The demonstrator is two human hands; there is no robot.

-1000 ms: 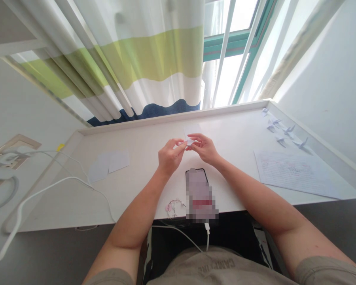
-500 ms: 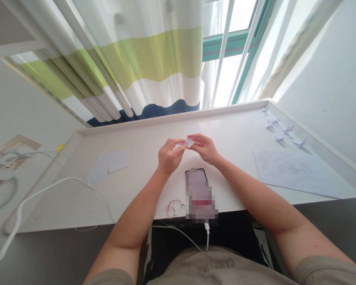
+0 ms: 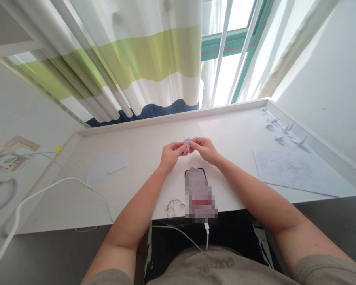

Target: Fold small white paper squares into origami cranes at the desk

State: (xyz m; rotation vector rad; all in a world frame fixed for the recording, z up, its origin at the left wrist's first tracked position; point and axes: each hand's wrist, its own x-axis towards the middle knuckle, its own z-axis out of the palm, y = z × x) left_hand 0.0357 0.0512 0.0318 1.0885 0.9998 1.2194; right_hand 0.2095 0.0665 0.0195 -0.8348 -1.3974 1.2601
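Note:
Above the middle of the white desk [image 3: 142,186], my left hand [image 3: 169,155] and my right hand [image 3: 205,149] meet around a small folded piece of white paper [image 3: 186,144]. Both hands pinch it between thumb and fingertips, the left from the left side, the right from the right. The paper stands nearly upright between them and is partly covered by the fingers. A phone [image 3: 199,192] lies on the desk just below my hands, plugged into a white cable [image 3: 207,233].
Loose white paper squares [image 3: 108,165] lie at the left and one paper square [image 3: 191,130] behind my hands. Several folded paper cranes [image 3: 281,130] line the far right edge above a written sheet [image 3: 293,172]. A small bracelet [image 3: 173,206] and white cords [image 3: 56,186] lie near the front.
My hands have drawn closer together and the folded paper has turned from lying flat to standing more upright between my fingertips. The view has shifted slightly.

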